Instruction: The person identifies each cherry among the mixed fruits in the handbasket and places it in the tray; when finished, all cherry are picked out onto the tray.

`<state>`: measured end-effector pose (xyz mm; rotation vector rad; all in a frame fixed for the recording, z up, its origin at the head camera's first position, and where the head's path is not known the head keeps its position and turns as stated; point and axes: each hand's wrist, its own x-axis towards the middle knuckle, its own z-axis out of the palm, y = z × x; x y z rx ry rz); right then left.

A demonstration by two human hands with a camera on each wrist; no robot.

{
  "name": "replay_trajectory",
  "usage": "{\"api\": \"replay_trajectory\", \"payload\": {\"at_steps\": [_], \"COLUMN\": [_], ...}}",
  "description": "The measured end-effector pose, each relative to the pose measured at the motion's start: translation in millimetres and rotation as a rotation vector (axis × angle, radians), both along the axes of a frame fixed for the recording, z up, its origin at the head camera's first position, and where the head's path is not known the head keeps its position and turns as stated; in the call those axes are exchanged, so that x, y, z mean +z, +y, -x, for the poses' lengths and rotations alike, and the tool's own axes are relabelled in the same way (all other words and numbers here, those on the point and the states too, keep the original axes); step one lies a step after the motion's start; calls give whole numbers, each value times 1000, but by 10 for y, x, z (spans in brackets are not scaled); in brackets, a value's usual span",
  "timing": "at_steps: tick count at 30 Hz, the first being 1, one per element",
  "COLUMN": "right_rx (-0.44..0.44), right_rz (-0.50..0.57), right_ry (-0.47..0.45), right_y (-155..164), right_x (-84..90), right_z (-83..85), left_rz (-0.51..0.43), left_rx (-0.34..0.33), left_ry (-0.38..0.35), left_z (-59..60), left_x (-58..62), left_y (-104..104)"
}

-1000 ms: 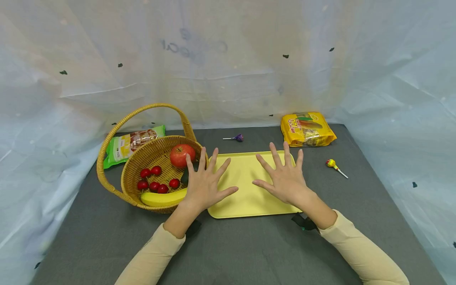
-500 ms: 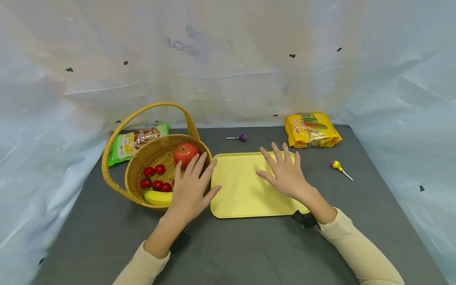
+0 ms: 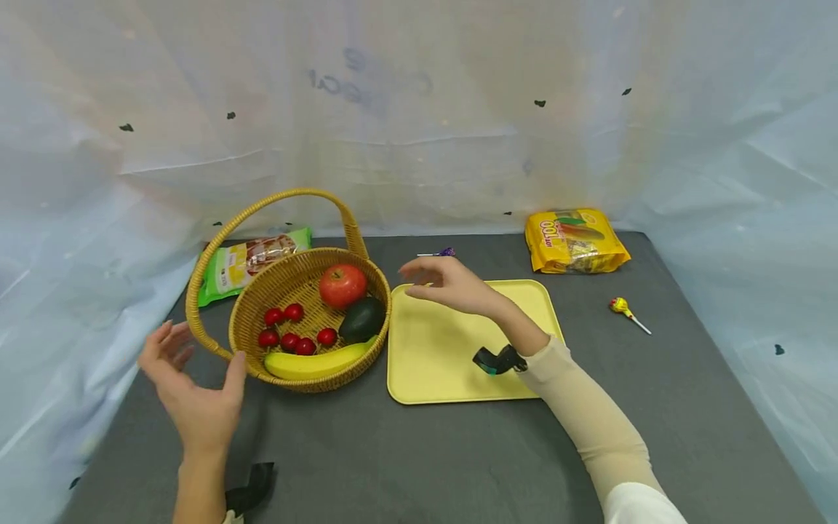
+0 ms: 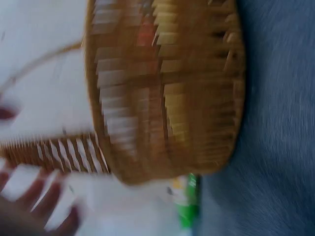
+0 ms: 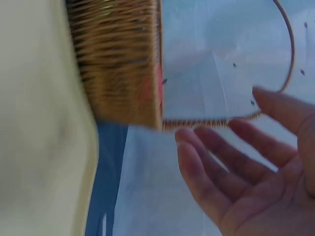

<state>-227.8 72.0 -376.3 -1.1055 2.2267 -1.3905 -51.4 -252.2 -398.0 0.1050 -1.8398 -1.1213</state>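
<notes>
A wicker basket (image 3: pixel 308 383) with a tall handle holds a red apple (image 3: pixel 339 285), an avocado (image 3: pixel 361 319), a banana (image 3: pixel 314 362) and several small red fruits (image 3: pixel 288 331). My left hand (image 3: pixel 196 367) is open just left of the basket, palm turned toward its wall, touching nothing. Above the far left corner of the yellow tray (image 3: pixel 452 364), my right hand (image 3: pixel 419 281) hovers with relaxed fingers beside the basket's right rim and holds nothing. The left wrist view shows the blurred basket wall (image 4: pixel 162 98). The right wrist view shows my open right hand (image 5: pixel 236 167) near the basket (image 5: pixel 118 64).
A green snack bag (image 3: pixel 249 262) lies behind the basket. A yellow snack bag (image 3: pixel 576 240) sits at the back right, a purple lollipop (image 3: pixel 440 253) behind the tray, and a yellow-red lollipop (image 3: pixel 622 307) right of it. Plastic sheeting walls in the grey table.
My left hand left the basket's near right edge and swung round to its left side. My right hand lifted off the tray and moved left toward the basket's right rim.
</notes>
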Motion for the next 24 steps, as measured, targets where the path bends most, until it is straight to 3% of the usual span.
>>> {"api": "replay_trajectory", "payload": {"at_steps": [2,3,6,10,14,18,24], "right_rx": [113,172,331,503,607,661,699], "right_rz": [2,-3,-40,-111,-205,-295,-397], "right_ry": [-12,-20,-43,-52,-77,-155,-254], "right_y": [-226,-342,-684,-1094,-1387,-1566,-1708], "right_x": [47,67,116,164,164,122,69], "right_z": [57,80,136,189,240,294,332], "left_rz": [53,71,93,85,71,43,1], "left_rx": [-108,-157,-231,-235,-229,-240,-305], "left_ry": [-209,-279,-383,-446,-496,-496,-435], "left_z": [-14,-14,-11,-34,-56,-51,-27], "left_x": [-110,-161,-257,-277,-270,-317,-419], "left_y": [-186,-259,-391,-446,-454,-489,-545]}}
